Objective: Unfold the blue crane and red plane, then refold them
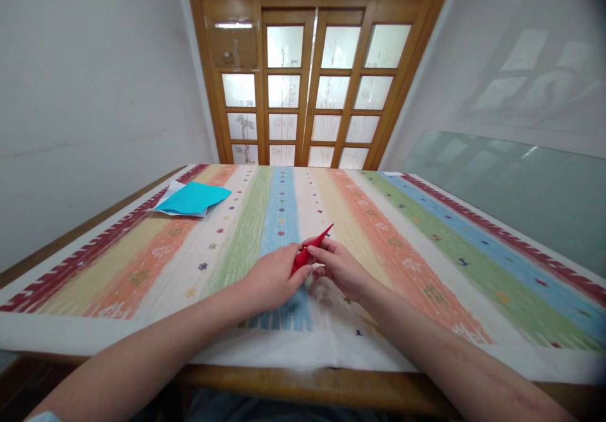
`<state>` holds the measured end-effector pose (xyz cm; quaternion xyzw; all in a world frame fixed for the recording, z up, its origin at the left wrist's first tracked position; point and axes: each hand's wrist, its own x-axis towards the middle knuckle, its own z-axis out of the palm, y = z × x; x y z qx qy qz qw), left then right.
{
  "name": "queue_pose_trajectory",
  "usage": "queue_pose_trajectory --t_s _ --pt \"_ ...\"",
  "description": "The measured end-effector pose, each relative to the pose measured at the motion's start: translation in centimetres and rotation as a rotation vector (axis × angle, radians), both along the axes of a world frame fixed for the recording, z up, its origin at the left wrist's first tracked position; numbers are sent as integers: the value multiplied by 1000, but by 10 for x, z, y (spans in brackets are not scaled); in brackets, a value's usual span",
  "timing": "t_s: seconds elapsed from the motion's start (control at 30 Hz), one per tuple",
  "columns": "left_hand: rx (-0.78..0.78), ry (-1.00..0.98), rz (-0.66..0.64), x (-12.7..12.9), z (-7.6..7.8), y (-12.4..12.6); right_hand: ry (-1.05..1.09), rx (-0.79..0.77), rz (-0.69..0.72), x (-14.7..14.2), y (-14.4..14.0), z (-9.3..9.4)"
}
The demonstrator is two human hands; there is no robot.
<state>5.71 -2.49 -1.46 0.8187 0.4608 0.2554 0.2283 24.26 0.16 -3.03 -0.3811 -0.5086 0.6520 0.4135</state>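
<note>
A piece of red folded paper (313,247) is held up just above the tablecloth, its narrow pointed end aimed away from me and to the right. My left hand (273,275) is closed on its near left part, thumb in front. The fingers of my right hand (341,266) pinch it from the right, near the middle. Part of the red paper is hidden behind my fingers, so its full folded shape does not show.
A striped tablecloth (246,251) with small printed figures covers the table. Blue paper (193,198) lies over white sheets at the far left. A glass panel (502,188) leans along the right wall. Wooden glazed doors (310,81) stand beyond the table.
</note>
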Motion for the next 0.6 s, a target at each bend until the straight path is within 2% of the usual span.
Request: queue_pose_trajectory --t_s 0.1,0.23,0.4,0.6 --pt "-54 -99 -5 -3 1 3 103 -69 1 4 3 0" --pt "-153 -294 45 -13 -5 21 189 -144 16 7 7 -1" --pt "-368 -481 69 -16 -14 40 220 -152 57 3 7 -8" --pt "-483 -623 -53 -8 -18 37 200 -184 118 -3 5 -15"
